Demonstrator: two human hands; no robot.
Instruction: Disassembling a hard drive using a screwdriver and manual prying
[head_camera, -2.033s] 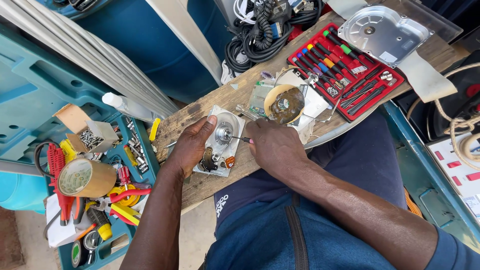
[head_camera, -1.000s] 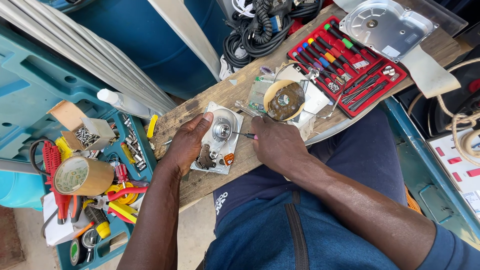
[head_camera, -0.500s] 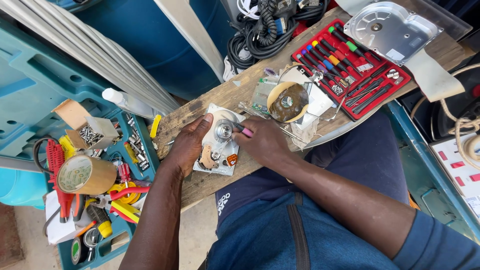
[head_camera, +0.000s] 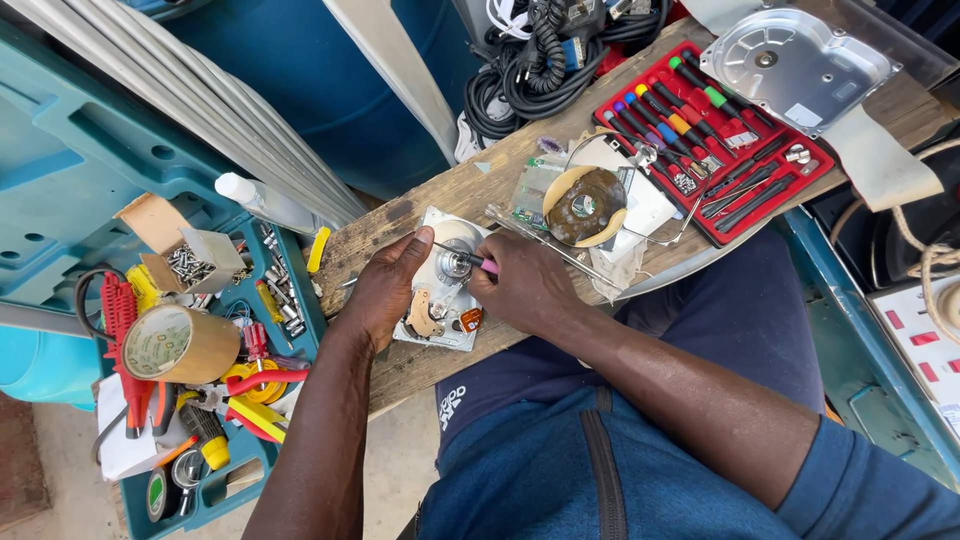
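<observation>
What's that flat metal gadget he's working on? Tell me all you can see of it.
The opened metal drive body lies flat on the wooden plank. It is silvery, roughly square, with a round hub, a tan pivoting arm and an orange part near one corner. The left hand steadies its edge. The right hand holds a pink-handled screwdriver, tip near the hub.

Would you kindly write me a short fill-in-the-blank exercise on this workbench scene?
1. The right hand holds a small ____ with a pink handle.
2. The left hand steadies the metal drive lying on the ____ plank.
3. The precision tools sit in a ____ case.

Missing words: screwdriver; wooden; red
</observation>
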